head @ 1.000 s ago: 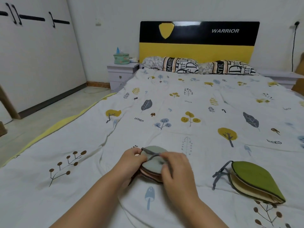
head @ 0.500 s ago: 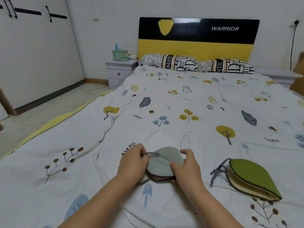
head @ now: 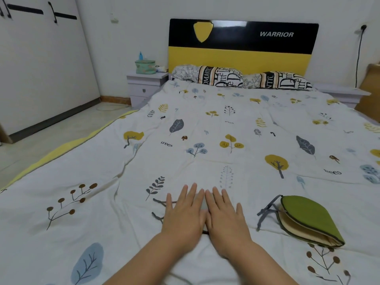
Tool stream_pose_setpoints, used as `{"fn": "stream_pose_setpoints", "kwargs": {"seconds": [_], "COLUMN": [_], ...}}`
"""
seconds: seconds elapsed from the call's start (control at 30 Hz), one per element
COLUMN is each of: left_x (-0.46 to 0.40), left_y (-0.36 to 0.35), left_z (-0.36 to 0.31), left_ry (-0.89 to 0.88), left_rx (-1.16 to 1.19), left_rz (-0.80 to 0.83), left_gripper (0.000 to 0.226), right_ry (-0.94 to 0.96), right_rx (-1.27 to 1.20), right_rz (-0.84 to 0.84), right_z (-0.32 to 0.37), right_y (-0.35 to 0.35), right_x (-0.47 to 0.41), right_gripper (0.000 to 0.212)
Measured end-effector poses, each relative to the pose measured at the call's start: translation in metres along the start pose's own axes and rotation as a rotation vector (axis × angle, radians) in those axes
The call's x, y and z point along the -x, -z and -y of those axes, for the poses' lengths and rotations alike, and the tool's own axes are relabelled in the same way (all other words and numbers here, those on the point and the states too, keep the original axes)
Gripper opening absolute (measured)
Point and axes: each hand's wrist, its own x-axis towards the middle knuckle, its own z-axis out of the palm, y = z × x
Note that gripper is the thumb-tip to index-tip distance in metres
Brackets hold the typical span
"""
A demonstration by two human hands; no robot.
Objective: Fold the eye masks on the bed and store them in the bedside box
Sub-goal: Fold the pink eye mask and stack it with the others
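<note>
My left hand [head: 184, 212] and my right hand [head: 225, 214] lie flat side by side, palms down, on a folded grey eye mask [head: 203, 204] on the bed. The hands cover almost all of it; a sliver shows between them and its dark strap [head: 159, 208] sticks out to the left. A folded green eye mask [head: 308, 220] with a beige lining and a grey strap lies on the bed to the right, apart from my hands. A green box [head: 145, 66] stands on the bedside table [head: 144, 88] at the far left of the headboard.
The bed [head: 236, 140] has a white leaf-print cover. Two pillows [head: 240, 79] lean against the black and yellow headboard. A wardrobe [head: 41, 58] and bare floor lie to the left. A second bedside table [head: 341, 93] is at the far right.
My hands were pinching and folding the grey mask by its strap and edge; now both are spread flat on top of it, pressing it onto the bed.
</note>
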Motion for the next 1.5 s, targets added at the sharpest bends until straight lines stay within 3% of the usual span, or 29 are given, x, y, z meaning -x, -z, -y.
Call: {"fn": "stream_pose_setpoints", "kwargs": {"seconds": [0.27,0.43,0.53,0.67,0.9,1.17,1.5], "left_x": [0.002,-0.005,-0.005,-0.004,-0.001,-0.012,-0.040], "left_y": [-0.003,0.020,0.025,0.024,0.040,0.061,0.044], "left_z": [0.001,-0.009,-0.013,-0.012,-0.021,-0.092,-0.182], "left_ry": [0.061,0.200,0.239,0.201,0.132,-0.023,-0.142], "left_rx": [-0.027,0.114,0.082,0.183,0.353,0.404,0.431], "left_rz": [0.090,-0.046,-0.024,0.028,-0.033,-0.098,-0.002], "left_gripper": [0.056,0.044,0.038,0.039,0.038,0.042,0.044], "right_ry": [0.000,-0.156,-0.265,-0.271,-0.251,-0.227,-0.365], "right_rx": [0.023,-0.137,-0.228,-0.336,-0.486,-0.512,-0.454], "right_rz": [0.087,-0.136,-0.110,-0.066,-0.165,-0.375,-0.474], "right_z": [-0.007,-0.004,-0.002,0.000,-0.006,-0.057,-0.137], "right_y": [-0.005,0.014,0.019,0.022,0.043,0.097,0.128], "right_x": [-0.003,-0.008,-0.009,-0.007,0.010,0.040,0.062], "right_gripper": [0.054,0.048,0.042,0.030,0.026,0.025,0.023]}}
